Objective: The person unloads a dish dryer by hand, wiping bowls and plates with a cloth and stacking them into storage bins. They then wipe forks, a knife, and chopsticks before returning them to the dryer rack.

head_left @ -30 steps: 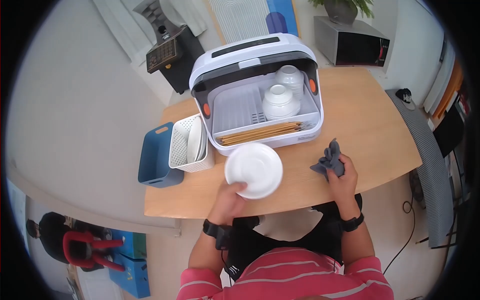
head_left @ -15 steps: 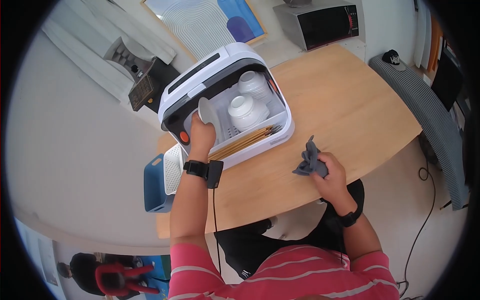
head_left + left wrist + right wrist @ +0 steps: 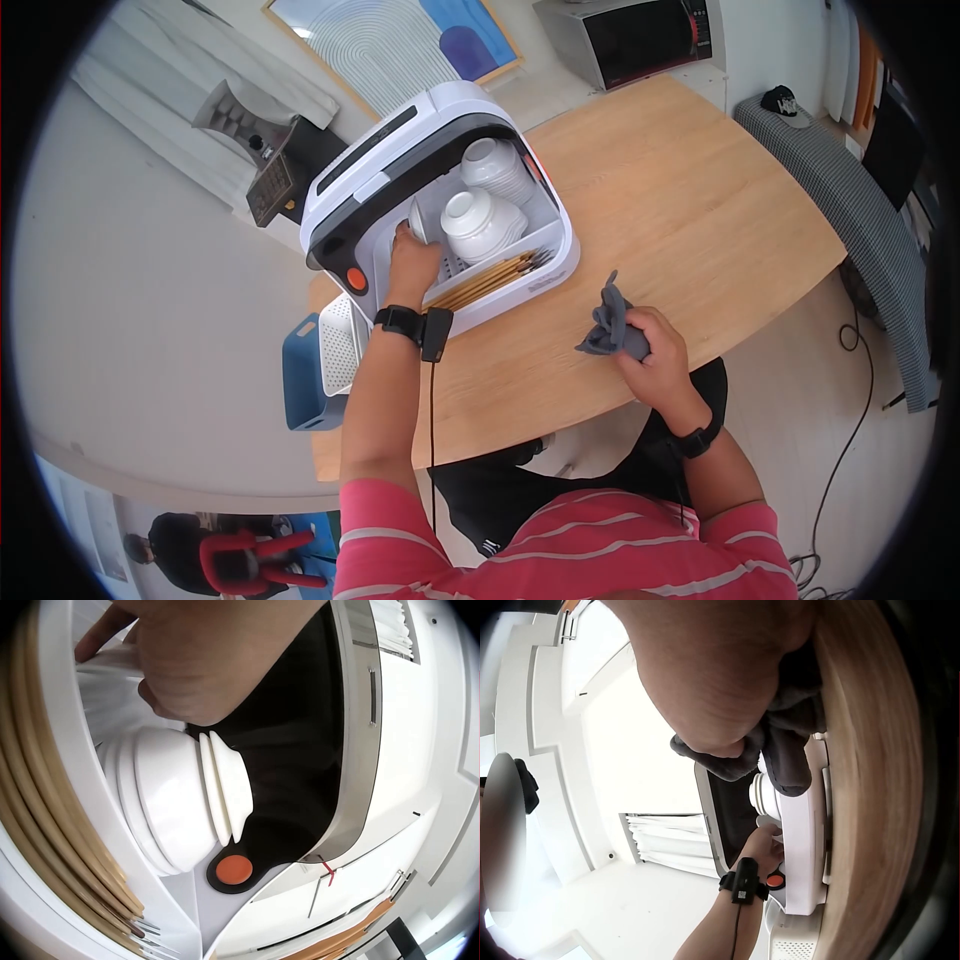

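Inside the open white dish box [image 3: 568, 262], the left hand [image 3: 412, 268] grips a white plate [image 3: 417, 222] standing on edge at the box's left side. Stacked white bowls [image 3: 482, 226] lie upside down just right of that hand, and wooden-handled cutlery [image 3: 490, 280] fills the front compartment. The left wrist view shows the hand [image 3: 214, 656] above the bowls [image 3: 169, 799], its fingers partly hidden. Over the table near its front edge, the right hand [image 3: 655, 360] holds a bunched grey cloth [image 3: 608, 325], whose folds [image 3: 787, 761] hang from the hand in the right wrist view.
A white perforated basket [image 3: 338, 345] and a blue bin [image 3: 303, 378] stand left of the box on the wooden table [image 3: 690, 200]. Behind the table is a microwave [image 3: 640, 45]. A cap [image 3: 782, 103] lies on a covered surface at right. Another person [image 3: 178, 550] is at lower left.
From in front of the box, the left hand has carried the plate into its left side and lowered it there. The right hand still holds the cloth. The head view has turned.
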The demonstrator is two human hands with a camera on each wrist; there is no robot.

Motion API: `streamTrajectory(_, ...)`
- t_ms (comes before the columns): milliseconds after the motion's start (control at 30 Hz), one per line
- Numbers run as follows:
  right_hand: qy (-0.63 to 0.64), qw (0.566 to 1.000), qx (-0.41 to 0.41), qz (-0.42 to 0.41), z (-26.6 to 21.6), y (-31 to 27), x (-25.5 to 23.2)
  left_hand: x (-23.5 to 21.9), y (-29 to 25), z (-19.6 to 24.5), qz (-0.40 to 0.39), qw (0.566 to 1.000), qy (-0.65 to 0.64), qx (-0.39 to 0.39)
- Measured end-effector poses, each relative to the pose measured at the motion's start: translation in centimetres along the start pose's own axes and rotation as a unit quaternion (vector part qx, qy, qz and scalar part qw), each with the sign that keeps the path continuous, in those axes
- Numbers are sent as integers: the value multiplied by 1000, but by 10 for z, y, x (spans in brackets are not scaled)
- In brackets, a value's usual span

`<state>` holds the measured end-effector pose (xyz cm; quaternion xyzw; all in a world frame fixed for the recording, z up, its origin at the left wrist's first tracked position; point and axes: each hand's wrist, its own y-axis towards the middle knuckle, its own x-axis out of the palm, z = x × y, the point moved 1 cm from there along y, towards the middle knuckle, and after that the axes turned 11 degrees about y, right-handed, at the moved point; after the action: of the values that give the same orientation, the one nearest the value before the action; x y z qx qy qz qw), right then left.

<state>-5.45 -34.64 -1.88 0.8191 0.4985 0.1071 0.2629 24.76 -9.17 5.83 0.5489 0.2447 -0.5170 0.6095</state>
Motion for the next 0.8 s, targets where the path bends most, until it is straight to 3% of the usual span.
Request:
streamTrajectory(67, 10, 1000, -2, 3, 1, 0, 0, -5, -3, 6, -96, 994, -42, -28)
streamTrajectory(167, 2, 1000, -4, 3, 2, -1, 1, -16, -10, 16, -107, 993, -38, -32)
streamTrajectory(300, -3, 1000, -9, 1, -1, 0, 0, -21, -5, 9, -68, 997, -2, -41)
streamTrajectory(400, -4, 1000, 1, 0, 0, 0, 0, -26, -2, 8, -56, 994, -69, -56)
streamTrajectory(467, -9, 1000, -4, 3, 0, 0, 1, -31, -4, 13, -7, 999, -52, 2)
streamTrajectory(800, -1, 1000, -4, 8, 1, -1, 1, 8, 5, 9, -71, 979, -163, -99)
